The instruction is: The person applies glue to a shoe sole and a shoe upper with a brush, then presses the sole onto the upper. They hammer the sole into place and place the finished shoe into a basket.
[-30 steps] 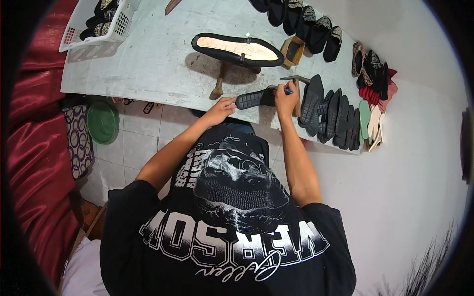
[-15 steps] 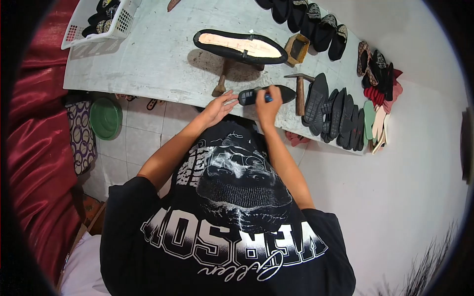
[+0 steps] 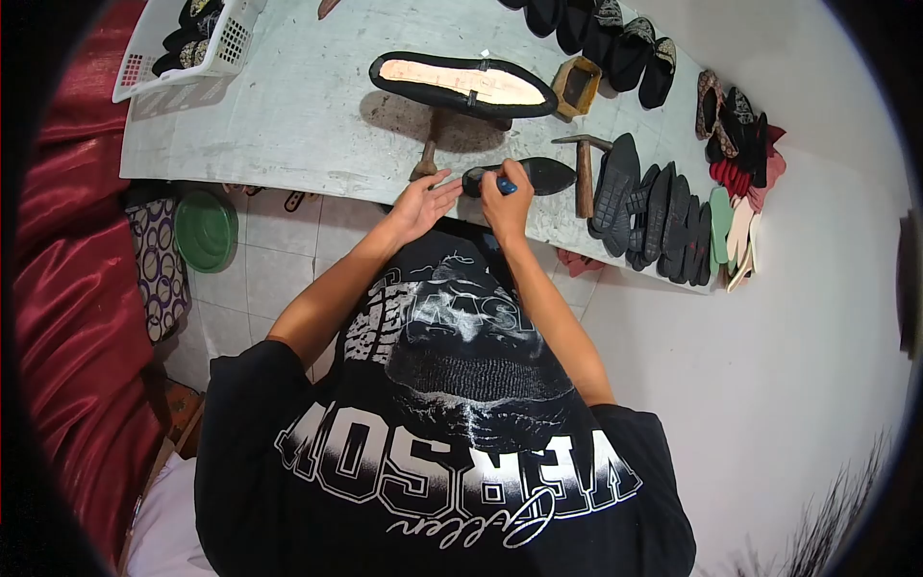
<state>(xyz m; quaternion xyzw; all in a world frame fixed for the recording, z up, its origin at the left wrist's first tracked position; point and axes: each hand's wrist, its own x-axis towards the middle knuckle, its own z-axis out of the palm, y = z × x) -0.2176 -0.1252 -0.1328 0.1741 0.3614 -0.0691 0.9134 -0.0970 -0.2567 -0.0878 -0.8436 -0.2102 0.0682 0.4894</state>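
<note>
**Sole runs left to right, right hand on top of its heel half**

OK so your left hand point(image 3: 426, 207) is the open one: palm tipped up, fingers spread loosely, tips right by the rounded end of the black sole point(image 3: 551, 176). Can't tell if they actually touch it. Your right hand point(image 3: 508, 195) is curled tight, pinching a small blue tool point(image 3: 508, 186); most of the tool is hidden in your fist, so no clue what the tip looks like.

The sole lies near the front edge of the table point(image 3: 260, 130), just past your hands. Its long axis goes roughly side to side, rounded end to your left, pointed end to your right. Your right hand is the nearer one, over the left half, so the pointed half sticks out on its right.

Just beyond that point there's a hammer point(image 3: 585, 183), then a row of soles point(image 3: 617, 188). Farther back, a black shoe point(image 3: 461, 84) sits on a stand point(image 3: 425, 162), with a yellowish box point(image 3: 567, 107) beside its right end.
</note>
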